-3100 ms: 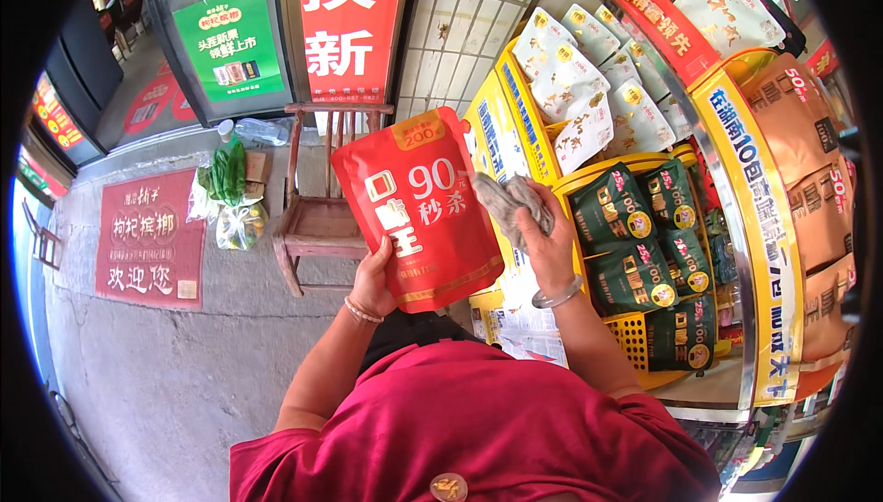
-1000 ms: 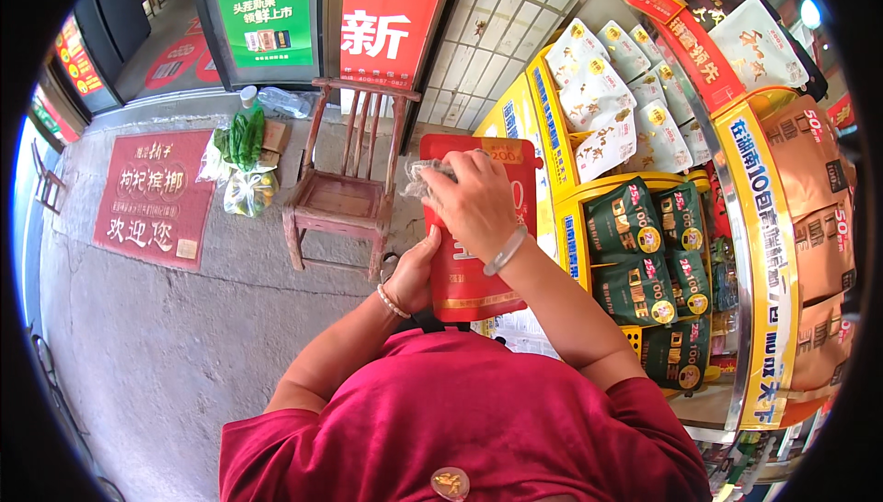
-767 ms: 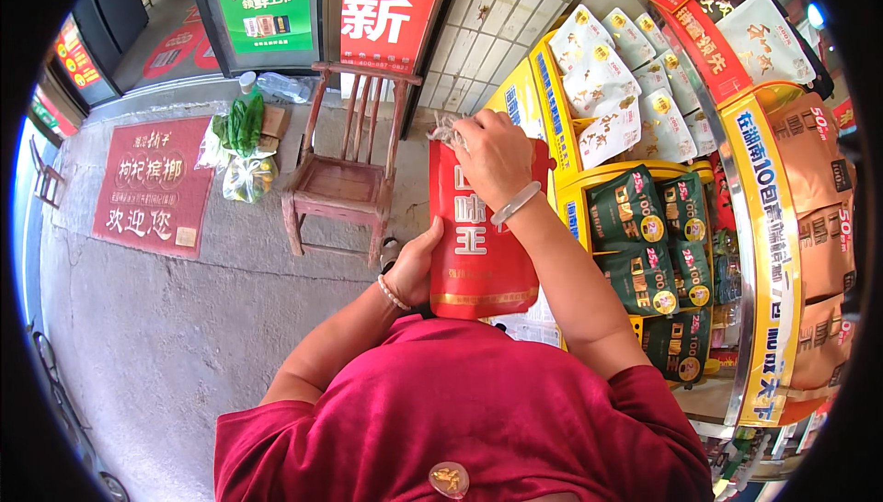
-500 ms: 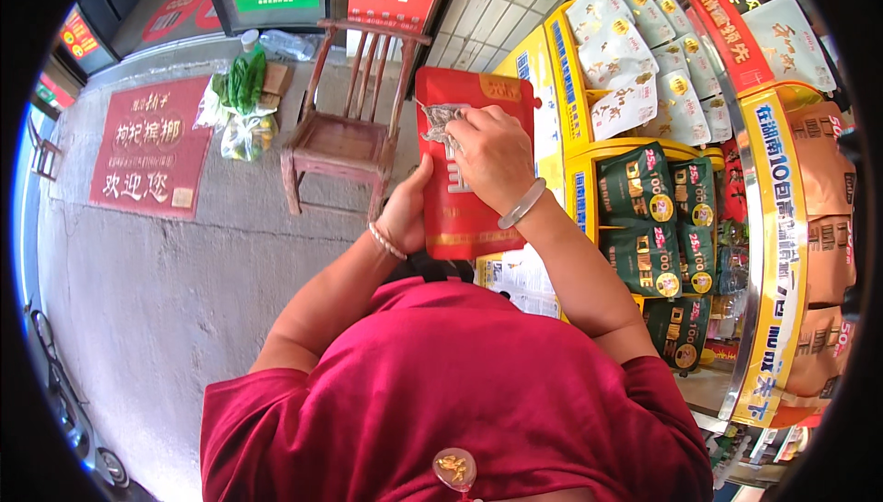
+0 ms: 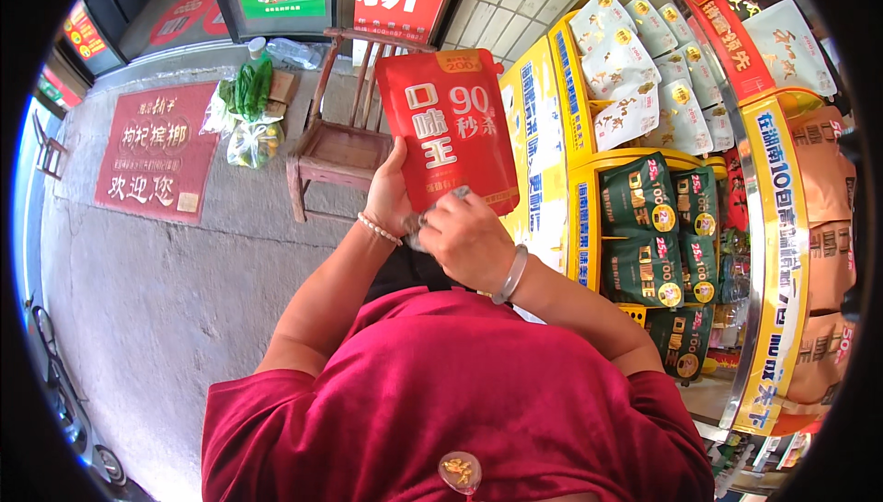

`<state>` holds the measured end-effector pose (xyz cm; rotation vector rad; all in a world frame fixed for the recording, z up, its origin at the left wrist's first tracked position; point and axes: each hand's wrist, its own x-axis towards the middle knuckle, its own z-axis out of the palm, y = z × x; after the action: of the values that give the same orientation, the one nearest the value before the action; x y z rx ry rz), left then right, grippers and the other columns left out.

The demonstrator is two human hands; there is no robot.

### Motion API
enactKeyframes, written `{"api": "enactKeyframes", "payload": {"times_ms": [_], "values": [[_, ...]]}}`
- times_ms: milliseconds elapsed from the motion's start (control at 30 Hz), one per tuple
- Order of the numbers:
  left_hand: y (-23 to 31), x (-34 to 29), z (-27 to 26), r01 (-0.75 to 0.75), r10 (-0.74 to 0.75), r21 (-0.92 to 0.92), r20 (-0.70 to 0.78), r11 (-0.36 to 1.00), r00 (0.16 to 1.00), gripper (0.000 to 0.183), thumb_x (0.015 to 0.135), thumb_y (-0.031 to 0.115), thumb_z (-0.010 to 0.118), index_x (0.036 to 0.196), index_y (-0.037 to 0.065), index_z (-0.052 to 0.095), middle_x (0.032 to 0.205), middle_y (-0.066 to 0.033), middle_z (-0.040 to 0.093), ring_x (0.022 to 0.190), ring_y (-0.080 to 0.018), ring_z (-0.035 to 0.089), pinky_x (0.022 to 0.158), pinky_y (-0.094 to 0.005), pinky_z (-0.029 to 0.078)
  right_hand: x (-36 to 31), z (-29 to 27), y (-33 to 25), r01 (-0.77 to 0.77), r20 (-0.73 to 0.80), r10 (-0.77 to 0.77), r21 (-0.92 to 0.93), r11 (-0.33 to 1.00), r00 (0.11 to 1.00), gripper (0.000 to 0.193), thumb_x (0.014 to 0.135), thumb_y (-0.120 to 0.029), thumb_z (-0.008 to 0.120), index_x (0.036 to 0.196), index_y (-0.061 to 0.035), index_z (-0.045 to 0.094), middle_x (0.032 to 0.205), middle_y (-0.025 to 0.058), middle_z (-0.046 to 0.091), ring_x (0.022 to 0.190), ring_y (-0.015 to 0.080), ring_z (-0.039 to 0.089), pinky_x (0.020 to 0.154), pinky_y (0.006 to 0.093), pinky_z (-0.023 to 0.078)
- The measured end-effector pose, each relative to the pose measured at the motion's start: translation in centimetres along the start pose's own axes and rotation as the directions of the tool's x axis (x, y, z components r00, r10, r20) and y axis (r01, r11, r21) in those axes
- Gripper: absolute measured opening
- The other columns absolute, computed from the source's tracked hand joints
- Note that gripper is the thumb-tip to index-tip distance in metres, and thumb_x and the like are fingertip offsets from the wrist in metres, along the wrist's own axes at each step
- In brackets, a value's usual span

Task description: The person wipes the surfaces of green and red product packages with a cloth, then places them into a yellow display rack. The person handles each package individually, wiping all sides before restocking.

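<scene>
Red, flat and fabric-looking, a mat (image 5: 152, 160) lies at the far left on a grey concrete floor (image 5: 184, 309). Next to it are long green vegetables (image 5: 244, 93), with a thin see-through plastic bag (image 5: 250, 145) of rounded pieces just below. A wooden chair (image 5: 342, 148), reddish brown and worn, has a slatted back and a flat seat.

Partly in front of the chair, the left hand (image 5: 391, 194) grips the red pouch (image 5: 451, 125) by its left edge. The thumb lies along the front and points up; the other fingers are behind the pouch and hidden, so I cannot tell how they are spread. A bracelet (image 5: 382, 231) of small pale beads circles that wrist. The pouch is smooth and glossy, a tilted rectangle held up in front of the chest.

At its lower edge, the right hand (image 5: 474, 240) has its fingers curled close around a crumpled grey cloth (image 5: 414, 233) (soft bits of it poke out past the fingers). Whether cloth meets pouch is unclear. A smooth, pale bangle (image 5: 511, 277) rings the wrist.

Farther right, a yellow stand (image 5: 581, 217) bears matte white packets (image 5: 621, 65) above dark green ones (image 5: 641, 197), then plump orange-brown bags (image 5: 823, 258).
</scene>
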<state>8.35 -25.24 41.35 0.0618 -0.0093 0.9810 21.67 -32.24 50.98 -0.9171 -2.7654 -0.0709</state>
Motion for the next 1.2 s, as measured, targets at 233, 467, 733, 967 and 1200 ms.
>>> {"api": "enactKeyframes", "payload": {"times_ms": [233, 467, 733, 967, 1200], "values": [[0.9, -0.3, 1.0, -0.004, 0.0, 0.08, 0.051, 0.997, 0.999, 0.067, 0.098, 0.057, 0.036, 0.137, 0.004, 0.044, 0.134, -0.0171, 0.055, 0.12, -0.0322, 0.055, 0.105, -0.0495, 0.041, 0.5, -2.7, 2.2, -0.157, -0.308, 0.195, 0.145, 0.977, 0.931, 0.036, 0.067, -0.007, 0.073, 0.103, -0.0071, 0.066, 0.109, 0.0102, 0.062, 0.104, 0.0292, 0.057, 0.086, 0.0397, 0.048], [0.0, -1.4, 1.4, -0.012, 0.024, 0.153, -0.079, 0.988, 0.997, 0.059, 0.1, 0.051, 0.037, 0.139, 0.006, 0.043, 0.136, -0.0129, 0.054, 0.123, -0.0295, 0.053, 0.106, -0.0484, 0.039, 1.1, -1.5, 3.7, -0.249, -0.321, 0.237, 0.001, 0.968, 0.917, 0.045, 0.067, -0.012, 0.077, 0.11, -0.0106, 0.065, 0.124, 0.0099, 0.057, 0.119, 0.0294, 0.051, 0.095, 0.0427, 0.041], [-0.4, -2.4, 1.7, 0.014, -0.007, 0.172, -0.037, 0.985, 0.999, 0.057, 0.1, 0.048, 0.041, 0.139, 0.007, 0.041, 0.137, -0.0133, 0.052, 0.124, -0.0304, 0.052, 0.105, -0.0504, 0.041, 4.3, -2.8, 8.4, -0.372, -0.48, 0.369, 0.094, 0.924, 0.796, 0.027, 0.077, -0.012, 0.074, 0.101, -0.0058, 0.064, 0.115, 0.0123, 0.058, 0.11, 0.0324, 0.054, 0.093, 0.0422, 0.043], [-0.8, -2.9, 1.5, 0.05, -0.031, 0.225, -0.086, 0.973, 0.996, 0.06, 0.099, 0.05, 0.04, 0.14, 0.006, 0.039, 0.138, -0.0136, 0.052, 0.125, -0.03, 0.052, 0.105, -0.0497, 0.041, 6.6, -3.4, 10.2, -0.509, -0.454, 0.464, 0.025, 0.86, 0.761, 0.024, 0.076, -0.01, 0.072, 0.099, -0.0065, 0.066, 0.097, 0.0096, 0.062, 0.097, 0.0304, 0.06, 0.082, 0.0385, 0.05], [0.1, -2.6, 0.7, 0.033, -0.025, 0.117, -0.07, 0.993, 0.997, 0.057, 0.098, 0.049, 0.045, 0.135, 0.006, 0.045, 0.132, -0.0157, 0.056, 0.116, -0.0332, 0.058, 0.098, -0.0522, 0.047, 4.1, -2.4, 9.9, -0.419, -0.455, 0.425, 0.119, 0.9, 0.783, 0.03, 0.073, -0.004, 0.071, 0.102, -0.0094, 0.066, 0.107, 0.011, 0.062, 0.101, 0.0323, 0.058, 0.086, 0.041, 0.048]]}}
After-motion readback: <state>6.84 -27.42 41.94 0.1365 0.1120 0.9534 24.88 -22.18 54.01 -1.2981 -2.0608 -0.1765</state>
